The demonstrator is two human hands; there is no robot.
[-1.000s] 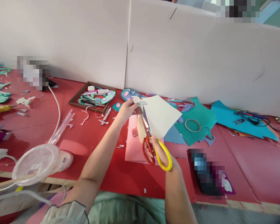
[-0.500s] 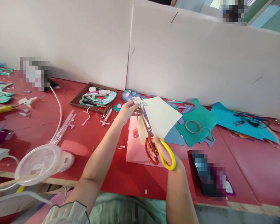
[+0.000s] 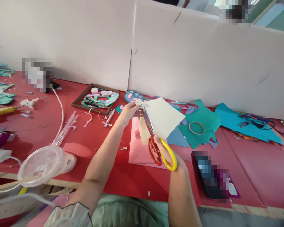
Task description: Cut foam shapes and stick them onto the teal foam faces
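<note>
Pinched between the fingers of my left hand (image 3: 129, 112) is the far left edge of a cream paper sheet (image 3: 164, 115). Small grey marks show on the sheet near those fingers. My right hand (image 3: 161, 149) is wrapped round the handles of a pair of scissors (image 3: 151, 130), one loop red and one yellow. Their blades point away toward my left hand and lie at the paper's left side, with a cream part of the paper on either side of them. Beneath the paper lies a pink sheet (image 3: 138, 156) on the red table.
A wooden tray (image 3: 77, 100) of pens and cut shapes stands behind on the left. A plastic tub (image 3: 68, 162) and its lid (image 3: 40, 167) are front left. Teal sheets (image 3: 209, 116), a tape ring (image 3: 197, 128) and a phone (image 3: 203, 170) lie right. White board (image 3: 203, 60) stands behind.
The scissors' handle loops have drawn slightly closer together. The paper and my left hand keep nearly the same place, and the whole view has shifted a little.
</note>
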